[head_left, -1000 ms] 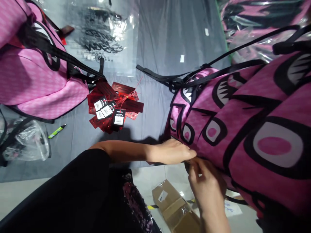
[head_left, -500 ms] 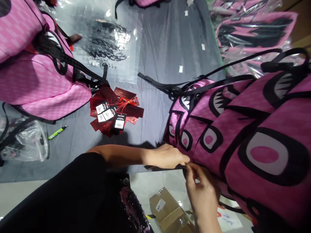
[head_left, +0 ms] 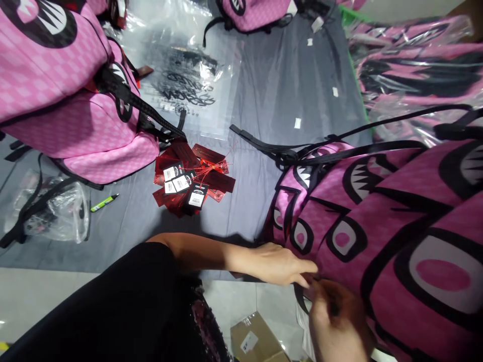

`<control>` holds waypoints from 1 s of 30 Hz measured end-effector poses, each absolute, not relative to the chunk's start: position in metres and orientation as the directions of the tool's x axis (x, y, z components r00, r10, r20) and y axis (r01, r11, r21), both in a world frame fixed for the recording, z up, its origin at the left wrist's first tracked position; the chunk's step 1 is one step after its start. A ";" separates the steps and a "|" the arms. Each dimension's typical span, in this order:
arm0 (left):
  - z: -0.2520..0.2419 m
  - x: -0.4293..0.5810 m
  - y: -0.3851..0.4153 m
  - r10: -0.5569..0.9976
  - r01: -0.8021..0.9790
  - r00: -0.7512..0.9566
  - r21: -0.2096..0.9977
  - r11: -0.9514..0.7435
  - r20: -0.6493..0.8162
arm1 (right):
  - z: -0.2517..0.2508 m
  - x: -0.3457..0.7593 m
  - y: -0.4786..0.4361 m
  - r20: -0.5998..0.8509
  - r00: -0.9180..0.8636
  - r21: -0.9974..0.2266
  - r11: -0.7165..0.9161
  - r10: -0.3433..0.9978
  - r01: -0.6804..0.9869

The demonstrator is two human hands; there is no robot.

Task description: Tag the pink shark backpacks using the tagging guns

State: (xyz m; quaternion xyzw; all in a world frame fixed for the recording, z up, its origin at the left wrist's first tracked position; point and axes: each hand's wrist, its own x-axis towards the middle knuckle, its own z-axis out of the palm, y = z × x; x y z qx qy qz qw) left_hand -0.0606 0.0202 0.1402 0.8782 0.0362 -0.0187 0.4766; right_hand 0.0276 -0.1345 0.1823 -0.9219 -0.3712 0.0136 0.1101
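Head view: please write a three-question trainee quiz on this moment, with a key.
1. True or false: the pen lies apart from the tags.
2. Where is the carton? A: on the table; B: on the floor; C: under the pen.
3. What are the left hand and right hand next to?

Key: 1. True. 2. B. 3. The pink bags at the picture's right.

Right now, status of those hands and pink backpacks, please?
Left fingers and right fingers close together, beside pink backpacks; hold unclear. Red tags lie apart, out of the way.
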 end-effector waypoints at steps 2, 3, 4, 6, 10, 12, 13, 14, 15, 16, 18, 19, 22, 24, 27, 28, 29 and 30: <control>0.142 -0.060 0.021 0.046 0.087 0.996 0.836 -0.542 -0.073 | 0.182 0.028 -0.135 0.046 0.729 -0.223 -0.704 0.683 0.674; 0.143 -0.060 0.021 0.059 0.091 0.996 0.838 -0.538 -0.070 | 0.182 0.027 -0.135 0.041 0.729 -0.230 -0.704 0.683 0.672; 0.143 -0.059 0.022 0.072 0.098 0.995 0.846 -0.524 -0.071 | 0.182 0.027 -0.134 0.038 0.731 -0.237 -0.705 0.681 0.669; 0.145 -0.059 0.023 0.060 0.113 0.994 0.869 -0.483 -0.096 | 0.182 0.026 -0.133 0.032 0.739 -0.253 -0.710 0.673 0.657; 0.145 -0.057 0.024 0.012 0.106 0.993 0.832 -0.545 -0.119 | 0.182 0.024 -0.132 0.016 0.741 -0.258 -0.713 0.671 0.652; 0.144 -0.056 0.023 0.031 0.097 0.995 0.827 -0.554 -0.096 | 0.182 0.023 -0.132 0.024 0.750 -0.252 -0.722 0.661 0.644; 0.143 -0.055 0.023 0.020 0.090 0.995 0.843 -0.531 -0.093 | 0.182 0.023 -0.132 0.031 0.755 -0.251 -0.726 0.655 0.640; 0.141 -0.055 0.023 -0.006 0.085 0.995 0.859 -0.504 -0.102 | 0.182 0.023 -0.132 0.035 0.760 -0.251 -0.731 0.649 0.635; 0.140 -0.054 0.023 -0.035 0.079 0.993 0.870 -0.487 -0.110 | 0.183 0.022 -0.132 0.037 0.763 -0.248 -0.734 0.645 0.632; 0.139 -0.054 0.023 -0.049 0.070 0.993 0.872 -0.485 -0.107 | 0.183 0.022 -0.132 0.034 0.764 -0.246 -0.736 0.644 0.631; 0.139 -0.054 0.024 -0.019 0.058 0.997 0.855 -0.515 -0.078 | 0.183 0.021 -0.131 0.026 0.768 -0.239 -0.742 0.640 0.627; 0.139 -0.054 0.024 0.007 0.062 0.998 0.848 -0.526 -0.068 | 0.183 0.021 -0.130 0.026 0.771 -0.234 -0.746 0.636 0.624; 0.140 -0.054 0.026 -0.020 0.062 0.997 0.883 -0.466 -0.080 | 0.184 0.021 -0.129 0.055 0.776 -0.222 -0.750 0.628 0.623; 0.140 -0.053 0.028 -0.071 0.067 0.992 0.903 -0.425 -0.107 | 0.185 0.021 -0.129 0.063 0.765 -0.227 -0.737 0.641 0.636; 0.141 -0.051 0.031 -0.033 0.087 0.993 0.885 -0.456 -0.115 | 0.184 0.022 -0.131 0.050 0.762 -0.247 -0.731 0.646 0.636; 0.141 -0.050 0.031 -0.017 0.088 0.994 0.888 -0.452 -0.108 | 0.184 0.022 -0.132 0.054 0.766 -0.257 -0.733 0.640 0.630; 0.141 -0.050 0.031 -0.024 0.079 0.995 0.897 -0.435 -0.100 | 0.184 0.022 -0.132 0.062 0.771 -0.266 -0.734 0.634 0.625; 0.142 -0.050 0.031 -0.046 0.067 0.994 0.906 -0.419 -0.095 | 0.184 0.022 -0.133 0.069 0.770 -0.275 -0.730 0.634 0.625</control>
